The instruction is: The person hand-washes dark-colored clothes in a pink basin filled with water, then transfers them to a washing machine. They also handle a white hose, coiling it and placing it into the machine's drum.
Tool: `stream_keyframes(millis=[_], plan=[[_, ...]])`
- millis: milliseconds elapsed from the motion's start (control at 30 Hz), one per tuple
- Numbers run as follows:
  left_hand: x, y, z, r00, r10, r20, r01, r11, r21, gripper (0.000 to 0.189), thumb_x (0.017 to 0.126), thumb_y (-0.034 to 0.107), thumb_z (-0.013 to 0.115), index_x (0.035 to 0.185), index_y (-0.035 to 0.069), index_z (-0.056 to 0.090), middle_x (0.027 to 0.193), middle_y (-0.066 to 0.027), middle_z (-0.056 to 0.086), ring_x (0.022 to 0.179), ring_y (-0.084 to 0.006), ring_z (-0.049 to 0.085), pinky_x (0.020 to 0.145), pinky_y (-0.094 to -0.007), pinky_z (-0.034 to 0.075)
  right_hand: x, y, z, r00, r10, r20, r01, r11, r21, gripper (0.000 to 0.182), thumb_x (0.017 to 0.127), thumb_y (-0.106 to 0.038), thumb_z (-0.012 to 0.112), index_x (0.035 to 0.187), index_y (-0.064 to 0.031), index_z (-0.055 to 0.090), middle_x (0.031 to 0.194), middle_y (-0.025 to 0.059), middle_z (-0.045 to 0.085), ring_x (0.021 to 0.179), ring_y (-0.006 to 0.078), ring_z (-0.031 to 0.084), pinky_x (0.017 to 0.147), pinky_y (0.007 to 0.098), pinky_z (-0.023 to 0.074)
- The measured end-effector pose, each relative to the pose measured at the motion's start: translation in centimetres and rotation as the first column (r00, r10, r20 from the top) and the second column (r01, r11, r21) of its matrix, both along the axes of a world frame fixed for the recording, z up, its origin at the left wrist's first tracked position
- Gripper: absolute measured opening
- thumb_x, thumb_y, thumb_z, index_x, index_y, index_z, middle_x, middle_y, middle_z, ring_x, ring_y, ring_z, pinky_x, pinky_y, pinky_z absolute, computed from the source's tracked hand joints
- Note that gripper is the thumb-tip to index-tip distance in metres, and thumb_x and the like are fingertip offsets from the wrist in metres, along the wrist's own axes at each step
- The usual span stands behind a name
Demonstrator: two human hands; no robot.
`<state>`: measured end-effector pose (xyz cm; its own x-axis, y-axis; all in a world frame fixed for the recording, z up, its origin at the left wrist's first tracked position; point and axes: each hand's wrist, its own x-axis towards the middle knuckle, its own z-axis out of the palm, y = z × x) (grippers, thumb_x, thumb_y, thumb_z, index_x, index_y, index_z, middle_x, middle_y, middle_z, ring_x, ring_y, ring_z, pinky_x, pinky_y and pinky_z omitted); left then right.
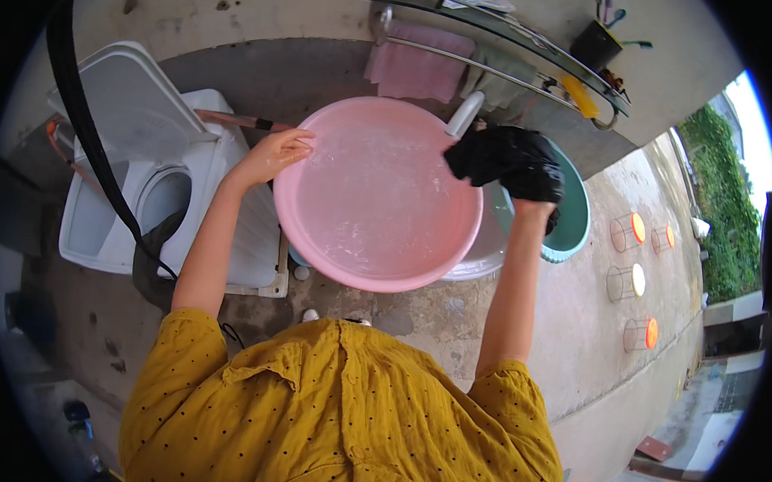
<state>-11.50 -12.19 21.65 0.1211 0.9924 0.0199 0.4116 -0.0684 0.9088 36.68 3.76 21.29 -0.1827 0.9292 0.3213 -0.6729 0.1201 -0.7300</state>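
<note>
A large pink basin (391,284) holds slightly cloudy water, its round rim facing me. My left hand (275,153) is at the basin's left rim, fingertips over the edge and nothing seen in it. On the right, my right hand (532,209) is raised beside the basin and grips a black wet-looking cloth (510,159). The cloth hides most of that hand and hangs partly over a teal basin (575,203). A white faucet (465,113) sticks out at the pink basin's far right rim.
To the left stands a white twin-tub washing machine (239,236), one lid (136,98) raised and a dark cloth (152,265) hanging from its round opening. A glass shelf (514,32) with a towel rail and pink towel (421,60) is on the wall. Several lidded clear containers (627,281) stand right.
</note>
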Motion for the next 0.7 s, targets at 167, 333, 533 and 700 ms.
stream_keyframes(millis=[167, 333, 533, 700], plan=[[-14.7, -14.4, -3.1, 0.554, 0.720, -0.418, -0.637, 0.690, 0.344, 0.056, 0.084, 0.036, 0.070, 0.125, -0.001, 0.056, 0.125, -0.0196, 0.059, 0.120, -0.0325, 0.053, 0.102, -0.0370, 0.040, 13.0, 4.6, -0.5, -0.100, -0.647, 0.756, 0.607, 0.562, 0.562, 0.070, 0.077, -0.029, 0.066, 0.138, -0.0058, 0.042, 0.134, 0.0202, 0.050, 0.122, 0.0361, 0.049, 0.103, 0.0453, 0.0403], [-21.1, -26.8, -9.4, 0.481, 0.507, -0.716, -0.859, 0.435, -0.270, 0.124, 0.059, 0.072, 0.074, 0.153, 0.012, 0.021, 0.158, -0.0193, 0.016, 0.145, -0.0454, 0.009, 0.114, -0.0567, 0.018, 16.4, 3.5, -6.7, -0.667, -0.236, 0.706, 0.448, 0.630, 0.634, 0.089, 0.074, -0.024, 0.072, 0.149, -0.0185, 0.025, 0.152, 0.0263, 0.021, 0.141, 0.0423, 0.023, 0.108, 0.0586, 0.0296], [-20.8, -27.6, -10.4, 0.264, 0.935, -0.235, -0.962, 0.273, 0.005, 0.031, 0.082, 0.026, 0.074, 0.098, 0.003, 0.061, 0.090, -0.0075, 0.061, 0.080, -0.0182, 0.059, 0.073, -0.0340, 0.047, 5.9, 1.5, -5.0, -0.268, -0.704, 0.658, 0.304, 0.586, 0.751, 0.068, 0.082, -0.007, 0.063, 0.144, -0.0104, 0.034, 0.146, 0.0246, 0.033, 0.130, 0.0397, 0.041, 0.103, 0.0471, 0.0408], [-16.9, -20.5, 1.1, 0.343, 0.745, 0.572, -0.911, 0.413, 0.008, 0.018, 0.090, 0.018, 0.067, 0.093, 0.001, 0.060, 0.081, -0.0041, 0.062, 0.072, -0.0120, 0.060, 0.066, -0.0268, 0.049, -7.2, -3.7, 1.0, 0.335, -0.571, 0.750, 0.176, 0.819, 0.546, 0.048, 0.091, -0.004, 0.055, 0.137, -0.0047, 0.043, 0.110, 0.0141, 0.065, 0.085, 0.0226, 0.068, 0.079, 0.0309, 0.0517]])
